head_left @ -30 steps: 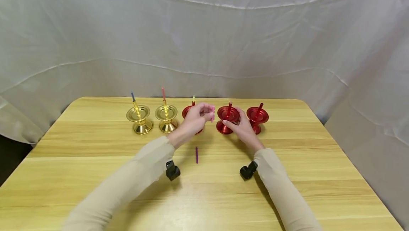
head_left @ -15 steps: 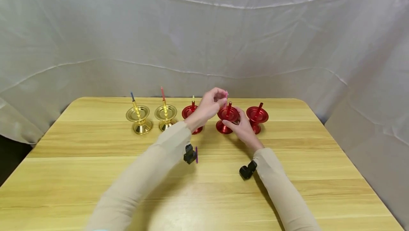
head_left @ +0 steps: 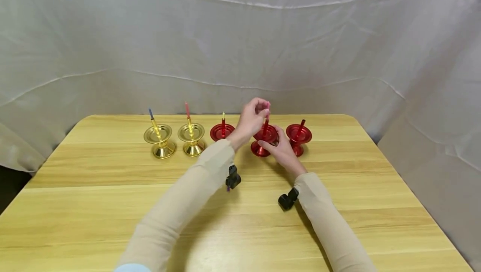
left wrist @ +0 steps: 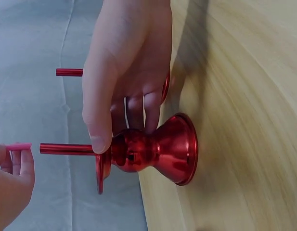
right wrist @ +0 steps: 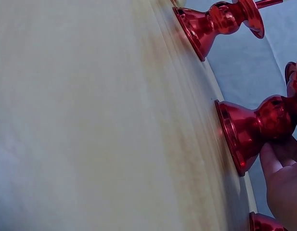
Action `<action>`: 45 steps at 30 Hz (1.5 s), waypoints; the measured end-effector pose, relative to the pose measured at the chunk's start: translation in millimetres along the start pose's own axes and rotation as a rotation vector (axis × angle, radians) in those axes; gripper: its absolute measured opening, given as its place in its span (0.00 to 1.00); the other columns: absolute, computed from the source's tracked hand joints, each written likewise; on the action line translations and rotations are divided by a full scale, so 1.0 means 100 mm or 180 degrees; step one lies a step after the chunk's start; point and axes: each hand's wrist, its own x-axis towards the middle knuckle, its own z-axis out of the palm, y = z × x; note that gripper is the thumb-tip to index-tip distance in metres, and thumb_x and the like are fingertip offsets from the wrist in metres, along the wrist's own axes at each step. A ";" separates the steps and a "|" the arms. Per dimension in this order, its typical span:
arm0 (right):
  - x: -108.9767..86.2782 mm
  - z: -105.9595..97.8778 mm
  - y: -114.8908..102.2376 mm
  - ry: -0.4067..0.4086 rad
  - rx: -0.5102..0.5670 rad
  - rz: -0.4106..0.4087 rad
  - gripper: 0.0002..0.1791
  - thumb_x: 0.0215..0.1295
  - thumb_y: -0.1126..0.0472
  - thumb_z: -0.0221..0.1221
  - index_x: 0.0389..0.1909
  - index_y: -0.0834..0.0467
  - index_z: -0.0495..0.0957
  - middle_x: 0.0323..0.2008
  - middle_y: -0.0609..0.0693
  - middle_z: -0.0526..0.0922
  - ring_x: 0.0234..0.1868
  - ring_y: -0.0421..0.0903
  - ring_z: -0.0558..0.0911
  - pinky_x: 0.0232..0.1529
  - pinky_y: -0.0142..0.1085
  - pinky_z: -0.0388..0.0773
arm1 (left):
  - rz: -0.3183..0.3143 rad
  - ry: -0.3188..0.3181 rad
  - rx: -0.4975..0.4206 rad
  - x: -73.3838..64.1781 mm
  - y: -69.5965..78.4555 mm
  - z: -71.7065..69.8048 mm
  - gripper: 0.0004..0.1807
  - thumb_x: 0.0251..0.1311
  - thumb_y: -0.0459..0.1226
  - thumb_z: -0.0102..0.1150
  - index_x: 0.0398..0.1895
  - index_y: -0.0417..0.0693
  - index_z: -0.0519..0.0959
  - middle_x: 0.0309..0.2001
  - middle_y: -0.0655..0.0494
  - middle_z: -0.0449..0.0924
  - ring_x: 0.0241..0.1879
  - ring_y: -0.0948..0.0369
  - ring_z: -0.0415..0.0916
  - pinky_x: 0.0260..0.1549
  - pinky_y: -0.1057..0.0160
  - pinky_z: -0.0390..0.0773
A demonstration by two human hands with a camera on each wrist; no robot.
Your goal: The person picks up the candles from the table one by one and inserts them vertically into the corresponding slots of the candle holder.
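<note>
In the head view my left hand [head_left: 251,123] pinches a short pink candle [head_left: 268,105], held upright above the middle red candle holder [head_left: 260,150]. The left wrist view shows the candle's lower end [left wrist: 24,146] lined up with the holder's thin tube [left wrist: 66,149], a small gap between them. My right hand [head_left: 284,151] grips that holder, its thumb at the dish [left wrist: 104,168] and its other fingers round the body. The holder's base stands on the table in the right wrist view, where part of the right hand [right wrist: 288,192] shows below the body.
Another red holder [head_left: 297,135] with a bare tube stands to the right. Leftward are a red holder [head_left: 218,132] with a pale yellow candle, and gold holders [head_left: 193,148] [head_left: 163,151] with pink-red and blue candles. A purple candle [head_left: 228,189] lies mostly hidden under the left wrist camera.
My left hand has carried the pink candle right and upward, from beside the middle red holder to over its tube. The right hand keeps its grip. The view has shifted slightly.
</note>
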 end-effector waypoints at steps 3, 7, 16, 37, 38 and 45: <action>0.00 0.01 -0.02 0.0019 0.0012 0.0006 0.40 0.66 0.62 0.60 0.71 0.65 0.49 0.67 0.64 0.62 0.67 0.56 0.64 0.68 0.45 0.59 | 0.0027 0.0030 -0.0028 0.02 0.00 -0.01 0.10 0.68 0.24 0.48 0.50 0.31 0.73 0.43 0.40 0.76 0.39 0.56 0.74 0.43 0.63 0.78; 0.00 0.01 -0.02 0.0017 0.0025 0.0023 0.40 0.66 0.61 0.60 0.72 0.64 0.49 0.67 0.64 0.62 0.68 0.56 0.64 0.68 0.45 0.59 | -0.0026 0.0008 -0.0048 0.03 -0.01 -0.01 0.11 0.68 0.24 0.47 0.51 0.30 0.73 0.44 0.39 0.76 0.40 0.54 0.75 0.44 0.63 0.78; 0.02 0.00 -0.02 0.0008 0.0034 0.0034 0.41 0.65 0.61 0.61 0.72 0.64 0.49 0.68 0.63 0.62 0.68 0.56 0.63 0.68 0.46 0.59 | -0.0031 -0.0025 0.0118 0.06 -0.05 -0.04 0.10 0.68 0.25 0.48 0.50 0.32 0.74 0.39 0.46 0.76 0.38 0.56 0.75 0.40 0.66 0.77; 0.18 -0.04 0.27 0.0019 0.0124 0.0070 0.43 0.64 0.58 0.64 0.73 0.60 0.49 0.68 0.60 0.63 0.68 0.54 0.64 0.67 0.45 0.60 | 0.0479 -0.0293 0.0940 0.06 -0.08 -0.04 0.10 0.68 0.28 0.51 0.50 0.35 0.75 0.43 0.45 0.78 0.44 0.55 0.76 0.45 0.66 0.76; 0.19 -0.04 0.28 0.0025 0.0109 0.0072 0.44 0.63 0.57 0.64 0.73 0.59 0.49 0.68 0.60 0.63 0.67 0.54 0.64 0.67 0.45 0.60 | 0.0466 -0.0283 0.0934 0.06 -0.08 -0.04 0.10 0.69 0.28 0.51 0.50 0.35 0.75 0.43 0.45 0.78 0.44 0.55 0.76 0.45 0.66 0.76; 0.17 -0.04 0.29 0.0082 -0.0160 0.0022 0.49 0.62 0.54 0.65 0.74 0.62 0.44 0.67 0.61 0.64 0.66 0.54 0.66 0.66 0.46 0.62 | 0.0416 -0.0260 0.0958 0.02 -0.11 -0.04 0.11 0.68 0.28 0.52 0.51 0.35 0.75 0.45 0.44 0.79 0.47 0.53 0.77 0.48 0.65 0.76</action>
